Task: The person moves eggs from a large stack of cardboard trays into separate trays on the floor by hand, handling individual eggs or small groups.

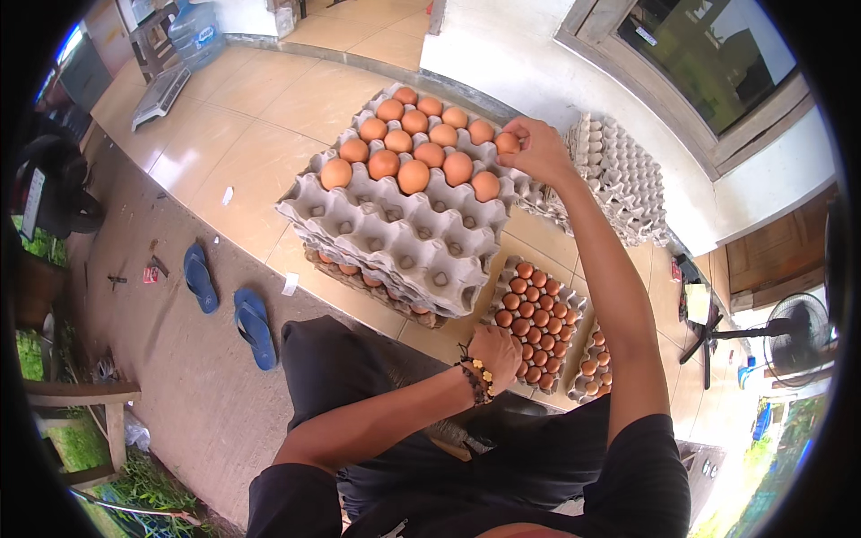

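In my right hand (538,149) is a brown egg (507,143), held between thumb and fingers at the far right corner of a partly filled grey pulp egg tray (403,232). That tray tops a stack; brown eggs (399,141) fill its far cups, and its near cups hold none. My left hand (496,350), with beaded bracelets (479,380) at the wrist, rests over the near left edge of a lower egg tray (501,286) full of brown eggs (533,335). Its fingers are mostly hidden, so whether it grips an egg cannot be seen.
Stacked egg trays (622,178) stand by the wall, and another tray of eggs (592,368) lies at the right. A scale (161,96), a water jug (195,33), blue flip-flops (254,327) and a standing fan (797,329) are farther out.
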Demonstrator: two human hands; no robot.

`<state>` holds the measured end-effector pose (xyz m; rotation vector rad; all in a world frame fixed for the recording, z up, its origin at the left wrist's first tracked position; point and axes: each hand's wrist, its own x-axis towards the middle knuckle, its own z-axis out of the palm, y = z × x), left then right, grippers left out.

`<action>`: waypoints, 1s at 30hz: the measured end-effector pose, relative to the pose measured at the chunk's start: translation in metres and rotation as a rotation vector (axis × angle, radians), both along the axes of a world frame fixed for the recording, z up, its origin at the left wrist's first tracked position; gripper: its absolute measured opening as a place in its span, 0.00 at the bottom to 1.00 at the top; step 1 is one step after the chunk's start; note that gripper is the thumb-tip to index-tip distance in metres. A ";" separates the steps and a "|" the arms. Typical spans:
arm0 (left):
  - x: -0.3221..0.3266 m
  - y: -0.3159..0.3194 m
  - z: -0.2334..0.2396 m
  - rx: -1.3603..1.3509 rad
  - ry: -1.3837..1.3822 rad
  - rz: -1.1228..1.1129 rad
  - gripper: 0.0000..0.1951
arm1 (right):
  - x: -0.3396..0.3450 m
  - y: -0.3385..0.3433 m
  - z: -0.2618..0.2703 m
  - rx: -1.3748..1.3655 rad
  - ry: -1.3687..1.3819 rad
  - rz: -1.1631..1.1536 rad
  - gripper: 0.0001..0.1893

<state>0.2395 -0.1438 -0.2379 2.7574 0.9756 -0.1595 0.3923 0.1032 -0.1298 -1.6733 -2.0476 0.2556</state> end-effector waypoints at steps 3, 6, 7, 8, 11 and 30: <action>-0.002 0.001 0.004 -0.009 -0.043 -0.006 0.24 | 0.015 0.005 0.009 -0.115 0.129 -0.011 0.22; 0.000 -0.006 -0.003 0.043 -0.042 -0.012 0.25 | 0.014 0.014 0.018 -0.225 0.819 -0.127 0.16; 0.001 -0.006 -0.002 0.042 -0.046 -0.005 0.25 | 0.006 0.013 0.029 -0.281 1.031 -0.058 0.14; 0.002 -0.006 0.000 0.024 -0.024 -0.010 0.25 | -0.002 0.014 0.037 -0.339 1.241 0.014 0.13; 0.000 -0.008 0.010 0.019 -0.014 -0.012 0.24 | -0.040 0.037 0.043 -0.351 0.672 0.066 0.12; 0.001 0.001 0.012 0.021 -0.098 0.103 0.17 | -0.166 0.136 0.052 -0.403 -0.179 0.184 0.16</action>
